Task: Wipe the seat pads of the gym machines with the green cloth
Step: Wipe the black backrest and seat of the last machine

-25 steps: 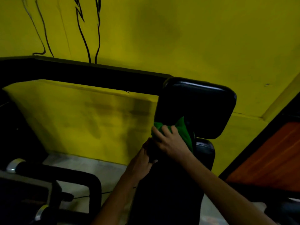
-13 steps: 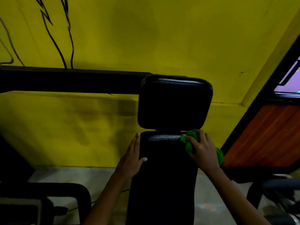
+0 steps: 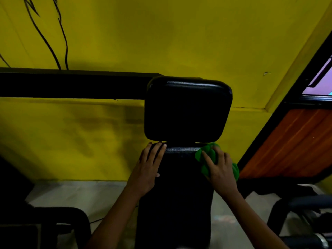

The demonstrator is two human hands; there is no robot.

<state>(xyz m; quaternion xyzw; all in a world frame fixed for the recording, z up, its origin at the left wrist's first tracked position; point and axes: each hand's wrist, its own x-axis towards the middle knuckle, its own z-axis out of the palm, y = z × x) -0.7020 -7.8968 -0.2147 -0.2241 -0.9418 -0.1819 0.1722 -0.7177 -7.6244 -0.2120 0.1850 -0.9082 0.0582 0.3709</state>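
Note:
A long black seat pad runs up the middle of the view, with a squarer black head pad standing above its far end. My right hand presses the crumpled green cloth against the pad's upper right edge, fingers closed over it; more green shows past the hand at the cloth's far side. My left hand lies flat along the pad's upper left edge with fingers straight, holding nothing.
A black horizontal frame bar crosses the yellow wall on the left. Black machine tubing sits low left, another dark machine part low right. An orange wooden panel and a window corner are at right.
My right hand carried the cloth from the left of the gap under the head pad over to the pad's right edge. My left hand slid up the left edge.

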